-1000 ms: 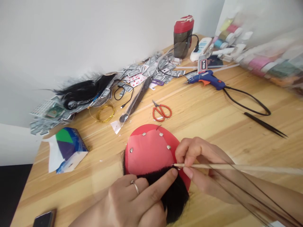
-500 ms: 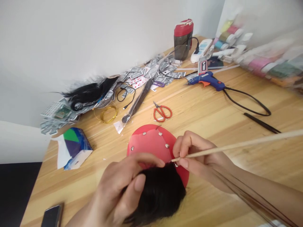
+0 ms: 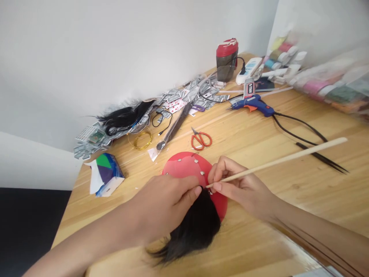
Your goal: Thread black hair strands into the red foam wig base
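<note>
While the left hand (image 3: pixel 168 196) pinches the top edge of the black hair (image 3: pixel 200 223), the right hand (image 3: pixel 249 194) squeezes a thin stick (image 3: pixel 288 158) between finger and thumb. The stick's tip sits near that edge. The hair lies on a red piece (image 3: pixel 187 168) on the bench (image 3: pixel 253 134). This looks like the step of working along the hair's edge, and the next move seems to call for a steady, gentle touch.

bare hands (image 3: pixel 170 198), bare wrists (image 3: pixel 127 215), forearms (image 3: pixel 83 238) uncovered as far as seen
</note>
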{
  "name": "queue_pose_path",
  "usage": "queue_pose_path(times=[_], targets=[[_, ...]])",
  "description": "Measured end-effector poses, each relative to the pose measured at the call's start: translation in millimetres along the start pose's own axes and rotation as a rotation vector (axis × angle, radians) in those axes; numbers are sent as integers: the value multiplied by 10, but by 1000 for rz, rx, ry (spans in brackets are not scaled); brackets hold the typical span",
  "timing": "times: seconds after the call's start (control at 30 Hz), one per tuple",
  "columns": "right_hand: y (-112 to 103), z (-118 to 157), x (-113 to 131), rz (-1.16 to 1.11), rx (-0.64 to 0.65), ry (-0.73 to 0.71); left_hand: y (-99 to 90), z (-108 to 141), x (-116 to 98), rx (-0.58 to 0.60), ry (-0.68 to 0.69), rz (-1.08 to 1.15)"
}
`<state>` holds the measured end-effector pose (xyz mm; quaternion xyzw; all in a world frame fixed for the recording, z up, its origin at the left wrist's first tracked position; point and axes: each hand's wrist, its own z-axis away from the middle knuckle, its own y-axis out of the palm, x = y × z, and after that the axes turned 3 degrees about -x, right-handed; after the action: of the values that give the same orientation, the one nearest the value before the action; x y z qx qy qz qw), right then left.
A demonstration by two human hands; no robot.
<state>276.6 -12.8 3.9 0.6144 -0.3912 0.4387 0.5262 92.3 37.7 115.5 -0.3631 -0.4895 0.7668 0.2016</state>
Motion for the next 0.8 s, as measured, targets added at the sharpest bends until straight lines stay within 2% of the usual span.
queue_pose_path(times=[0.27,0.4,0.57,0.8], targets=[[-6,-14,-17,-43,11,3,-7,-95,-204,180,-128,-366],[-7,-18,-34,-62,18,-3,7,-153,-301,201,-150,-496],[-8,-26,-38,-69,17,12,-29,-193,-371,235,-146,-552],[-7,-48,-35,-99,10,4,-18,-112,-385,186,-135,-598]])
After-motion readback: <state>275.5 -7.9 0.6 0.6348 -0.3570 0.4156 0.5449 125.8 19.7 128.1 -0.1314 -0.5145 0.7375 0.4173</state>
